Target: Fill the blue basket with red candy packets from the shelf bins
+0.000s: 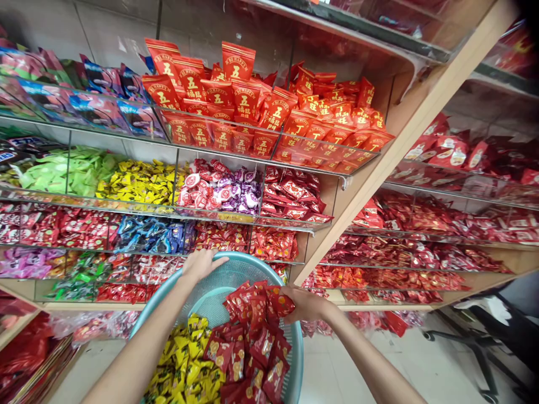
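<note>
Left hand (201, 264) grip clasps perforated plastic basket (236, 269) rim; right hand (305, 303) grip pinches glossy red crinkled packets (256, 331).

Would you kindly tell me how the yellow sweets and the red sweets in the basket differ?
The yellow sweets fill the near left of the teal basket; the red sweets run up its right side. The right hand has its grip on several red packets, while no hand touches the yellow ones; the left hand holds the rim. The red packets look larger and flatter. Both are individually wrapped and heaped loose.
</note>
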{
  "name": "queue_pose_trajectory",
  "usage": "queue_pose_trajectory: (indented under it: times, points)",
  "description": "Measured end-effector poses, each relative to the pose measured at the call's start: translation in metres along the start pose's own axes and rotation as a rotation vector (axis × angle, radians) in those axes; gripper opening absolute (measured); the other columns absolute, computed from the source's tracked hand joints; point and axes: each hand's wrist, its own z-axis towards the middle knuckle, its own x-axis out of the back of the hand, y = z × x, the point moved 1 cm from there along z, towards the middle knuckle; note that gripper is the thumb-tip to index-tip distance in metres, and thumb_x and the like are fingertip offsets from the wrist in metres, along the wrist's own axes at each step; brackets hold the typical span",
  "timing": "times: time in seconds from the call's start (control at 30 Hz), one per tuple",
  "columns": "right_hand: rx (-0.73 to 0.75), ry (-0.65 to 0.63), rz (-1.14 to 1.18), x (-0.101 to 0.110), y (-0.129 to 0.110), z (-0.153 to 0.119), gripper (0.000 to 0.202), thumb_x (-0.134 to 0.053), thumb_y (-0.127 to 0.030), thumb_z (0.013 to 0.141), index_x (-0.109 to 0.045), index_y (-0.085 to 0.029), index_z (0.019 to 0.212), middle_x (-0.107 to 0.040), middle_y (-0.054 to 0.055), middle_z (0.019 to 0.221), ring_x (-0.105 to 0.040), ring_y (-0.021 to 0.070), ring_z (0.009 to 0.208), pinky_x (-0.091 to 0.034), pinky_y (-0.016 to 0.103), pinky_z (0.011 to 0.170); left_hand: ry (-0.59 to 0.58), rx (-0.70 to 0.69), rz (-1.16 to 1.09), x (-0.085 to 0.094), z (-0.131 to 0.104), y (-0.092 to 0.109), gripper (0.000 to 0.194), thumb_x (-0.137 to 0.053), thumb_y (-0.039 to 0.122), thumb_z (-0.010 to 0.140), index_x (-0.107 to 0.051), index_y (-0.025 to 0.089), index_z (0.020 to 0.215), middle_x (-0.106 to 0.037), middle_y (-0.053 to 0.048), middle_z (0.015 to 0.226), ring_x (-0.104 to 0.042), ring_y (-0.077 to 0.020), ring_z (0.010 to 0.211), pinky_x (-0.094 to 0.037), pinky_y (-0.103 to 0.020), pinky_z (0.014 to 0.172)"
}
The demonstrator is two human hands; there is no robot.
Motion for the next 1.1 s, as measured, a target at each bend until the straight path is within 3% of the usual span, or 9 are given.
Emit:
queue_pose_trajectory:
  times: [0.13, 0.47, 0.7, 0.87, 1.1]
  points:
    - [-0.011, 0.012, 0.020, -0.001, 0.002, -0.003, 0.050, -0.068, -0.031, 0.058, -0.054, -0.021, 0.104, -0.053, 0.004, 0.097, -0.050, 0.0198, 0.089, -0.039, 0.028, 0.076, 0.011, -0.012, 0.003, -0.001, 0.000, -0.001, 0.072, -0.016, 0.072, 0.073, -0.061, 0.022, 0.099, -0.065, -0.013, 0.087, -0.059, -0.0271, 0.083, -0.041, -0.034, 0.071]
    - [-0.009, 0.207, 0.148, -0.001, -0.011, -0.010, 0.030, -0.062, -0.033, 0.065, -0.054, -0.020, 0.090, -0.054, 0.001, 0.090, -0.050, 0.0156, 0.082, -0.039, 0.024, 0.070, 0.027, -0.020, 0.029, -0.002, 0.001, -0.001, 0.071, -0.016, 0.072, 0.073, -0.060, 0.023, 0.100, -0.065, -0.011, 0.086, -0.060, -0.0259, 0.083, -0.041, -0.032, 0.071]
    - [-0.018, 0.148, 0.190, -0.012, -0.018, -0.010, 0.033, -0.062, -0.031, 0.064, -0.055, -0.020, 0.094, -0.057, 0.000, 0.089, -0.051, 0.0151, 0.081, -0.039, 0.023, 0.068, -0.007, 0.014, 0.004, 0.001, -0.001, 0.001, 0.068, -0.020, 0.071, 0.073, -0.059, 0.024, 0.103, -0.065, -0.011, 0.089, -0.059, -0.0257, 0.088, -0.040, -0.032, 0.074]
    - [-0.093, 0.151, 0.139, -0.012, -0.017, -0.015, 0.024, -0.061, -0.032, 0.064, -0.053, -0.020, 0.083, -0.057, -0.001, 0.080, -0.052, 0.0158, 0.075, -0.037, 0.023, 0.062, 0.001, 0.001, 0.008, 0.001, 0.000, 0.001, 0.068, -0.020, 0.071, 0.073, -0.060, 0.022, 0.099, -0.065, -0.011, 0.087, -0.059, -0.0263, 0.086, -0.041, -0.032, 0.072]
    - [-0.169, 0.343, 0.183, -0.019, -0.016, 0.001, 0.028, -0.055, -0.035, 0.070, -0.040, -0.021, 0.089, -0.057, -0.002, 0.075, -0.051, 0.0134, 0.067, -0.032, 0.021, 0.056, 0.005, 0.003, 0.007, 0.000, 0.000, 0.000, 0.070, -0.019, 0.072, 0.072, -0.060, 0.022, 0.100, -0.065, -0.012, 0.088, -0.059, -0.0263, 0.085, -0.041, -0.033, 0.072]
